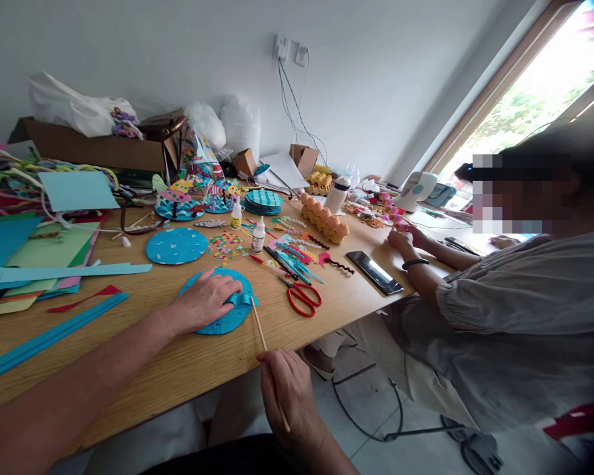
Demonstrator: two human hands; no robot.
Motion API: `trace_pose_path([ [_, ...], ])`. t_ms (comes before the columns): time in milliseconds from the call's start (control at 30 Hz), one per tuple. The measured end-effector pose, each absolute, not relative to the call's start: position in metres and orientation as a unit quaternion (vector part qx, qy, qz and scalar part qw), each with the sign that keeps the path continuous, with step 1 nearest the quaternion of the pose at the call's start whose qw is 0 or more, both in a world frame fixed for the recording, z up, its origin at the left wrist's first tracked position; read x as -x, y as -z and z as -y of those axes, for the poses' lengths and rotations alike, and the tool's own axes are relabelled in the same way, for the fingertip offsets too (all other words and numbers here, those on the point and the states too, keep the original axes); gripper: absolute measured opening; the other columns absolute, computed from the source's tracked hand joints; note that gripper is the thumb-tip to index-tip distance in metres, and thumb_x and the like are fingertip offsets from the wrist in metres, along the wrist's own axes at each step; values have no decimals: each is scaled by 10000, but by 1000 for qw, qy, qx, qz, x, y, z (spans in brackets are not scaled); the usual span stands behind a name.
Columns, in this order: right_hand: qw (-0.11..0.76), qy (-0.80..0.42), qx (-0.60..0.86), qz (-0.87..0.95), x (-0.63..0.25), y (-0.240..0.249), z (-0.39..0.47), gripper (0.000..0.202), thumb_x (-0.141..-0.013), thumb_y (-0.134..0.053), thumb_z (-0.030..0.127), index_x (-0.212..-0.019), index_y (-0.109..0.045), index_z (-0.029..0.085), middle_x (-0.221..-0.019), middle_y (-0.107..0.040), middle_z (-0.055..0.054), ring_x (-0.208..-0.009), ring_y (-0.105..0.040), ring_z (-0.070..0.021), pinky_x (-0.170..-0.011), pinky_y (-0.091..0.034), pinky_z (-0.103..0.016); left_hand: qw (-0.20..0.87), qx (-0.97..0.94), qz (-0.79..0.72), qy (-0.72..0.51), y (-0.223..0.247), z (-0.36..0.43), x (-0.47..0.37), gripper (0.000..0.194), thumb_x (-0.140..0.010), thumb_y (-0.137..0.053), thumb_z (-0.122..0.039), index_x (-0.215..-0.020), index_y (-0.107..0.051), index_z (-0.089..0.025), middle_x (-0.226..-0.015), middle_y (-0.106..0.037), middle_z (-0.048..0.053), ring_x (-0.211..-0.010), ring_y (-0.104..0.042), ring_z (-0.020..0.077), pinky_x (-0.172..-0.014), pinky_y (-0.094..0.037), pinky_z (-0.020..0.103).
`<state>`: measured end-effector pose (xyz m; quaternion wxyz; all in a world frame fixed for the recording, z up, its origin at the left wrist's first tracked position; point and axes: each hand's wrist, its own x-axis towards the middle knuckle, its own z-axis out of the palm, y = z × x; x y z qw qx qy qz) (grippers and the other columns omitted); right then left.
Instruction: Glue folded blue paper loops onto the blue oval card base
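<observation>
A round blue disc [228, 325] lies on the table near its front edge. My left hand [208, 298] rests on top of it, fingers stretched out, with the fingertips by a short blue paper strip [242, 299]. Part of the disc is hidden under that hand. The strip reaches past the disc's right edge. In my right hand [288, 389], closed below the table edge, is a thin wooden stick [259, 324]. Its far tip meets the strip at the disc's rim. Red-handled scissors [303, 298] lie to the right of the disc.
Behind are another blue disc [177, 246], glue bottles [258, 235], paper confetti [228, 245] and pens [287, 262]. Coloured paper [54, 244] and blue strips [54, 335] lie left. A phone [375, 272] and a seated co-worker [519, 297] are right.
</observation>
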<state>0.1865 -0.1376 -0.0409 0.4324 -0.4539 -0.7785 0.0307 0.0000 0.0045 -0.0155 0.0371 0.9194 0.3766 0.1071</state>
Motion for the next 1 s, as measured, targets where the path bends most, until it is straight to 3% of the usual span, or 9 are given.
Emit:
trace_pose_path([
  [1000,413,-12,474,777,-165,48,137,161,-846,-355,124,-750,-469,186,-615,-536,-18,-561,-484,-149,-560,-317,-270,22,-918,-395,-25,2,1,-7,299,-823,-530,-175,-1114,-563,-239,-1076,-615,61,-1032,-558,238,-993,-317,477],
])
